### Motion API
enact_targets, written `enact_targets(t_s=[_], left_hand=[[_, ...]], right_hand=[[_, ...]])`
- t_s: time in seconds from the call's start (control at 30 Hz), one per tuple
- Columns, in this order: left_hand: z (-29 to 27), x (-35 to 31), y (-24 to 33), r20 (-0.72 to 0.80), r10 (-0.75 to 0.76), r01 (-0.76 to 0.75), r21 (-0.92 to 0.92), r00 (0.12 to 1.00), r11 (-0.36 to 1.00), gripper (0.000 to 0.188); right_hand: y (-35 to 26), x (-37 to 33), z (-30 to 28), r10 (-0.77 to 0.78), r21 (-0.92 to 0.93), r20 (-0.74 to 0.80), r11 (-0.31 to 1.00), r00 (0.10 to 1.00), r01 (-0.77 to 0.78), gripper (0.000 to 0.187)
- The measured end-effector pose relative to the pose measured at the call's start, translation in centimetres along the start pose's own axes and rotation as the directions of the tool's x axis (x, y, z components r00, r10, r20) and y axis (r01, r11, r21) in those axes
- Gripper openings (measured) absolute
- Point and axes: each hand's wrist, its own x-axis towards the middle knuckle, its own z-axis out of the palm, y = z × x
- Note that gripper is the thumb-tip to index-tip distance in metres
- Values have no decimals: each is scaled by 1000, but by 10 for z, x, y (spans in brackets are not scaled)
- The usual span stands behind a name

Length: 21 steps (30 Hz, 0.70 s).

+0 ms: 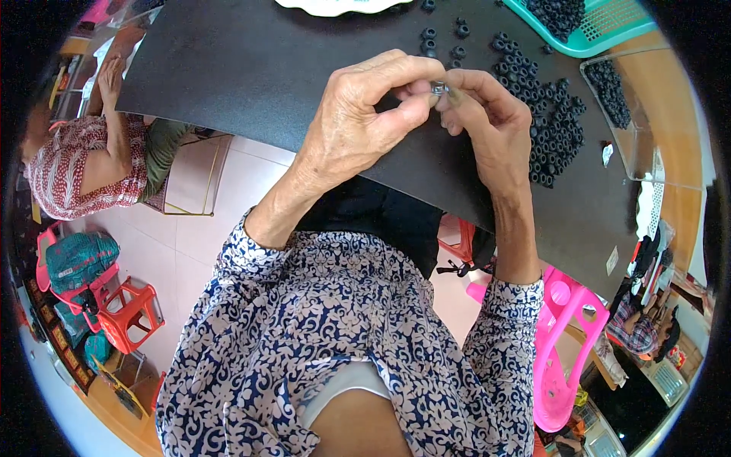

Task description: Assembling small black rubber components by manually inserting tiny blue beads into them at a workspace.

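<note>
Above the dark table (244, 68), my left hand (354, 118) and my right hand (491, 114) meet fingertip to fingertip. Between them is a small shiny metal piece (439, 89), pinched by the thumb and fingers of both hands. My fingers cover most of it, so its exact kind does not show. Just right of and beyond my right hand, many small black ring-shaped parts (556, 126) lie loose in a spread-out pile. Several more such rings (429, 34) are scattered past my fingertips.
A green basket (588, 47) of black parts stands at the far right, near a clear tray (628, 126) with more. A white scalloped plate (343, 7) sits at the far edge. Another person (95, 164) sits at left. A pink chair (556, 365) is by my right side.
</note>
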Motion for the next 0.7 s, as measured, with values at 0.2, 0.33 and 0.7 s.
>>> enact_targets(t_s=[0.2,0.33,0.7], left_hand=[[-3,-3,-1,34,-87,89,-61,996,994,24],[-5,-6,0,-50,-112,107,-97,992,990,21],[-12,1,-6,-163,-273,168,-470,948,866,18]], right_hand=[[5,0,2,-14,44,44,999,999,12,18],[7,2,4,-64,80,0,995,998,64,17],[5,-5,-12,-37,463,-327,865,944,194,17]])
